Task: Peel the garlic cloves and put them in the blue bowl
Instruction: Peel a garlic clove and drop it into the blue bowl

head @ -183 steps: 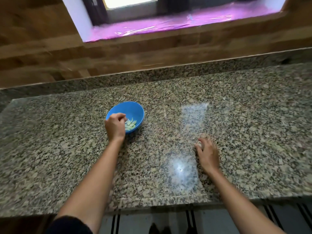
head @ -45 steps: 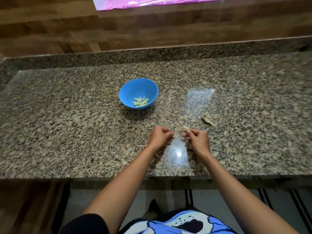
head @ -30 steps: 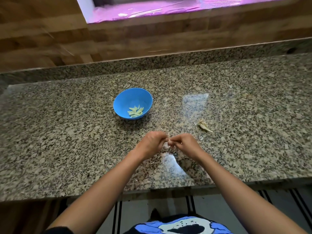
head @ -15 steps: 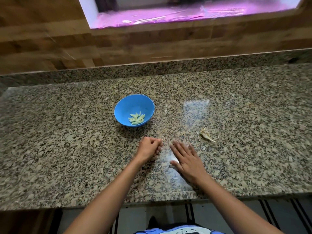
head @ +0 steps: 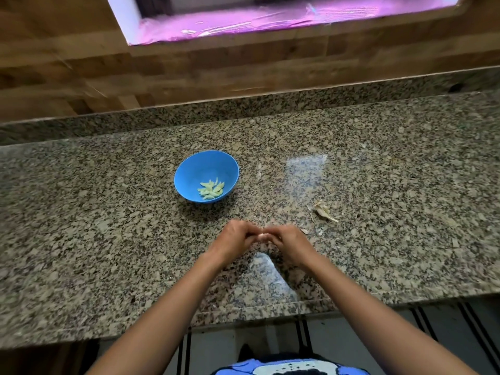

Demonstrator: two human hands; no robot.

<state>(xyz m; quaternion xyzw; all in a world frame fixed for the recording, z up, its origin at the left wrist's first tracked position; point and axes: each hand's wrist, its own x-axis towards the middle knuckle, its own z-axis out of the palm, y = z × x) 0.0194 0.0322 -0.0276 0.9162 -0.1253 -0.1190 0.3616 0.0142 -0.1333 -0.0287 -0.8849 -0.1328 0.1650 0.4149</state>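
A blue bowl (head: pixel 206 169) stands on the granite counter (head: pixel 108 239) and holds several peeled garlic cloves (head: pixel 211 189). Just in front of it, my left hand (head: pixel 234 240) and my right hand (head: pixel 287 243) meet fingertip to fingertip above the counter. Both pinch a small garlic clove (head: pixel 262 236), of which only a pale sliver shows between the fingers. The rest of it is hidden by my fingers.
Garlic remains with dry skin (head: pixel 322 211) lie on the counter to the right of my hands, with small skin scraps (head: pixel 304 231) nearby. A wooden wall and a window ledge rise behind the counter. The counter's front edge runs close below my wrists.
Half a second ago my right hand lay flat on the counter, apart from my left fist. Now both hands have come together and pinch the clove between them.
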